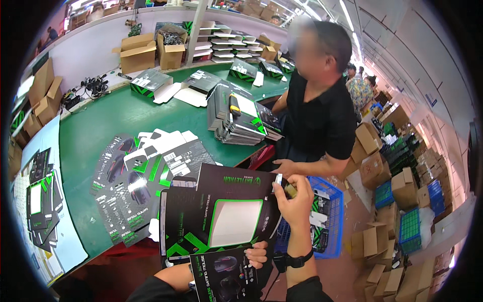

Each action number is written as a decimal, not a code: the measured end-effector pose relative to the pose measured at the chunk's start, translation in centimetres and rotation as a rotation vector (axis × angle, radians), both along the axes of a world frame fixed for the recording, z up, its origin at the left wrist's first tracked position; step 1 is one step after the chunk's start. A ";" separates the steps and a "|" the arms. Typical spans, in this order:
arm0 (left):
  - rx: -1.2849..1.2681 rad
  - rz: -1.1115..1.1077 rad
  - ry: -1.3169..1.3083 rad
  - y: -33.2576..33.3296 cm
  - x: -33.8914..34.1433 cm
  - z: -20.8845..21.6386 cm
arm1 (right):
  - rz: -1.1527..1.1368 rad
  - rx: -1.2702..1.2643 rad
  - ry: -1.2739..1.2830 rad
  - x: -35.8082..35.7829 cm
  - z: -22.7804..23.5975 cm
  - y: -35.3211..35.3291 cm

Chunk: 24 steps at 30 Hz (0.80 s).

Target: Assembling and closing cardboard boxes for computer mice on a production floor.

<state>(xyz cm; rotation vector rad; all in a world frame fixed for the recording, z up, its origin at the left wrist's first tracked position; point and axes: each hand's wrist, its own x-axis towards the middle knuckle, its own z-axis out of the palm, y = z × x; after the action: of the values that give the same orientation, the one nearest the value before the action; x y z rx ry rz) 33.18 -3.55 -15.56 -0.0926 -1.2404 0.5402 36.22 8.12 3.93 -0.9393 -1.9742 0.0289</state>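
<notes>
A black and green flat mouse carton with a white window panel is held up before me. My left hand wraps its fingers over the lower edge, gripping the carton together with a nearer black carton panel printed with mice. At the upper right corner my right hand is closed round a small yellowish object, its kind unclear. Beside the thumb, a small white piece stands at the carton's edge. Fanned flat cartons lie on the green table, left of the held one.
A stack of cartons bears a yellow and black tool. Across the table corner stands a person in black. A blue crate with small boxes sits right of me. Cardboard boxes and cables line the back.
</notes>
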 end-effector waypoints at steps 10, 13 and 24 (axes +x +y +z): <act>-0.069 -0.164 0.021 0.8 1.5 -2.3 | 0.221 0.136 -0.120 2.0 -0.7 0.7; -0.075 -0.159 0.005 0.7 2.5 -2.9 | 0.255 0.169 -0.134 2.9 -0.4 -0.4; -0.172 -0.269 0.192 3.0 1.7 -0.8 | -0.141 -0.431 0.308 8.9 -8.9 -0.7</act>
<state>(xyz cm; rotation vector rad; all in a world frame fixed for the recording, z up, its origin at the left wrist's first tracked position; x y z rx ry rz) 34.89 -0.54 -16.41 -0.3407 -0.9745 0.4100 45.11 7.38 -4.99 -1.2645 -1.6392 0.5063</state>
